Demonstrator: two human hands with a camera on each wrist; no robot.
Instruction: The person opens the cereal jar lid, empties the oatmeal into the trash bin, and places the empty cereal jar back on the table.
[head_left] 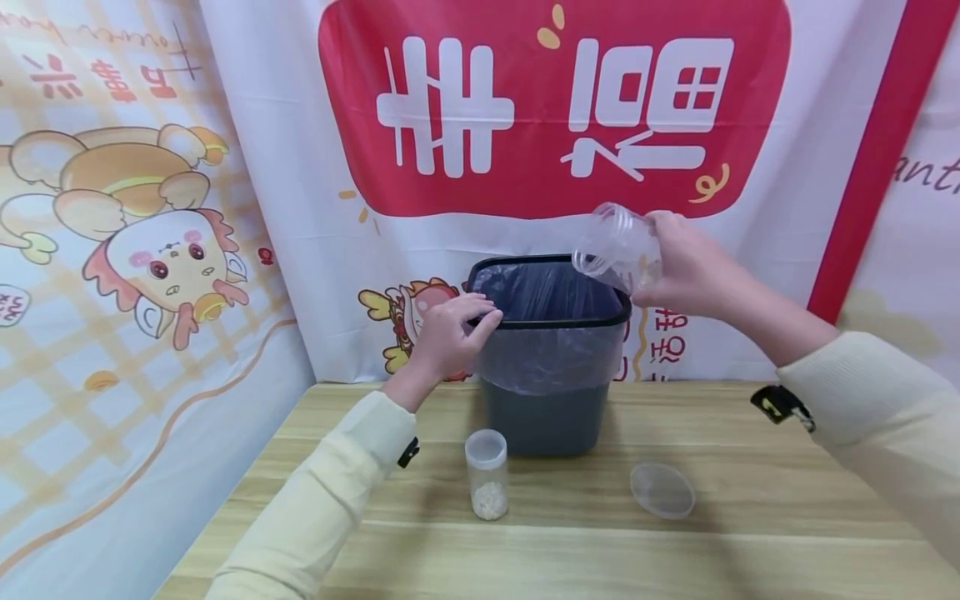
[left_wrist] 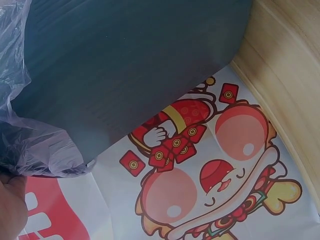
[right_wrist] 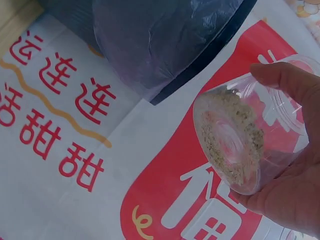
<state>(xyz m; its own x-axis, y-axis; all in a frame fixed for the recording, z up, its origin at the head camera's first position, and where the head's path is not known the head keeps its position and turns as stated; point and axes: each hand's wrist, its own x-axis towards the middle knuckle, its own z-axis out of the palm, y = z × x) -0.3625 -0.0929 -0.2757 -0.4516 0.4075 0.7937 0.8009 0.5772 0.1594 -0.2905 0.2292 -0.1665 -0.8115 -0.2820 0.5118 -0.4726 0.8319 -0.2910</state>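
Over the right edge of the dark bin [head_left: 543,421], the right hand [head_left: 690,262] holds a clear jar [head_left: 621,242] tilted, its mouth toward the bin, fingers and thumb wrapped round its side (grains [right_wrist: 227,135] lie near its base). The left hand [head_left: 452,333] grips the bin's front left corner, the rim between fingers and thumb. On the bench [head_left: 375,533], an upright, lidless container [head_left: 486,475] stands before the bin; a clear disc [head_left: 663,491] lies flat to its right.
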